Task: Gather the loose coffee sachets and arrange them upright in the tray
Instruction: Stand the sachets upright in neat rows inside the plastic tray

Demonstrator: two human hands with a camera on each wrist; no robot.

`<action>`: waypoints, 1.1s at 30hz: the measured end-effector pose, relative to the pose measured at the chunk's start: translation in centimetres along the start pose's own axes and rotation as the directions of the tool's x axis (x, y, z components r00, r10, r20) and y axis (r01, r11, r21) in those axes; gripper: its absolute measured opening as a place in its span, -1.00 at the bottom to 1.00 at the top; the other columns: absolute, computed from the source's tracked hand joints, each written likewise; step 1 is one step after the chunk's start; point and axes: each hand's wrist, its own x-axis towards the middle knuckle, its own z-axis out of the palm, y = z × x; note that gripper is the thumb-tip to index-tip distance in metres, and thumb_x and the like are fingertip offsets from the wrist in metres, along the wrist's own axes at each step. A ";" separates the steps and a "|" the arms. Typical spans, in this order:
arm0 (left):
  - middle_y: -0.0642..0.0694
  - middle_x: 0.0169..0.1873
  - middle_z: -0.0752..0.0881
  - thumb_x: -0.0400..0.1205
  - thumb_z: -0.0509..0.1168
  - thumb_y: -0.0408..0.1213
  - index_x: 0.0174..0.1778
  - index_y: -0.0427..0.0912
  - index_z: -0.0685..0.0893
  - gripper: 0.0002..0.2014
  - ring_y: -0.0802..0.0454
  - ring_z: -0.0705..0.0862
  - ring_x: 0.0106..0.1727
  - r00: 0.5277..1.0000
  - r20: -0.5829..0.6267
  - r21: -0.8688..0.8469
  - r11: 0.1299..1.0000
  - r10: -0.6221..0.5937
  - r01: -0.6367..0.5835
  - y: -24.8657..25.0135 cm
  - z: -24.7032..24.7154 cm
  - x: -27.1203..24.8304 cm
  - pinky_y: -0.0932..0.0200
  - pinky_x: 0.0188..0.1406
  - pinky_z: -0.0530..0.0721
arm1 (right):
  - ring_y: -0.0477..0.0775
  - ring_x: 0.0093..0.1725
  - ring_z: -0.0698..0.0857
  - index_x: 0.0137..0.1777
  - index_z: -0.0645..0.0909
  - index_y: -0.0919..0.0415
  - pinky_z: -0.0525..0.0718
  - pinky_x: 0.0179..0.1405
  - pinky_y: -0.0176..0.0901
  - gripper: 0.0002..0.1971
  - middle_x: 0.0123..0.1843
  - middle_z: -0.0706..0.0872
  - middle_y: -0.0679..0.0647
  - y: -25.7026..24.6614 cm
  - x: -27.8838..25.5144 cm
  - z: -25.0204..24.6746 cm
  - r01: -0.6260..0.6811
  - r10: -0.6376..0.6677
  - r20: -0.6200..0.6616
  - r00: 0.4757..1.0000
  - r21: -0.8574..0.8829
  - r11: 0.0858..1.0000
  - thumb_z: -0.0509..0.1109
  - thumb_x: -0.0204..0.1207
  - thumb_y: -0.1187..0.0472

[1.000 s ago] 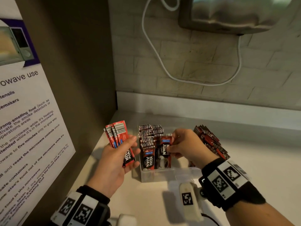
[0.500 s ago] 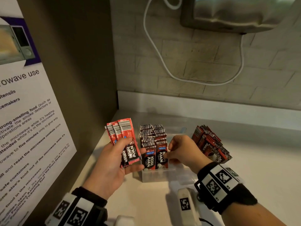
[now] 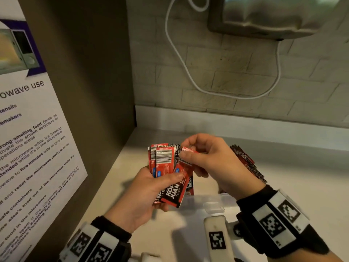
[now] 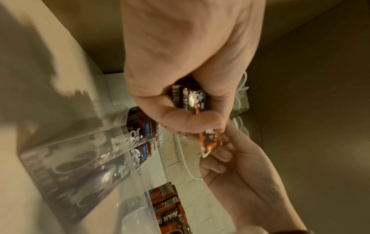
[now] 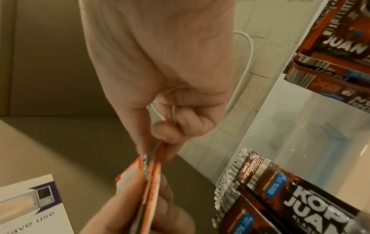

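Observation:
My left hand point(image 3: 170, 178) grips a fanned bundle of red coffee sachets point(image 3: 162, 163), barcode ends up, just above the front left of the clear plastic tray point(image 3: 207, 201). My right hand point(image 3: 186, 154) meets it and pinches the top edge of one sachet point(image 3: 186, 150) in the bundle between thumb and forefinger. The right wrist view shows that pinch on the sachet's edge point(image 5: 156, 152). Rows of sachets point(image 5: 280, 197) stand upright in the tray, with another row point(image 3: 247, 163) leaning at its right end. My hands hide most of the tray's contents in the head view.
A microwave-use poster point(image 3: 28, 129) hangs on the brown side panel close to the left. A brick wall with a looping white cable point(image 3: 181, 63) and a mounted appliance point(image 3: 273, 16) stands behind. Pale countertop point(image 3: 302, 186) stretches to the right of the tray.
My right hand has left the sachets in the tray and risen to the left onto the bundle. My left hand has carried the bundle rightward over the tray's front.

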 end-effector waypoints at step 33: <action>0.01 -0.50 0.64 0.64 0.21 0.14 -0.16 -0.08 0.64 -0.65 0.10 0.67 -0.51 0.924 -0.383 -0.246 0.964 -0.004 -0.098 1.5 -1.1 1.5 0.35 -0.70 0.41 | -0.03 -0.43 0.72 -0.25 0.65 0.26 0.64 -0.44 -0.24 -0.84 -0.32 0.76 0.10 3.9 0.7 -2.9 -0.155 0.099 -0.290 0.952 -0.176 0.972 0.39 0.55 0.41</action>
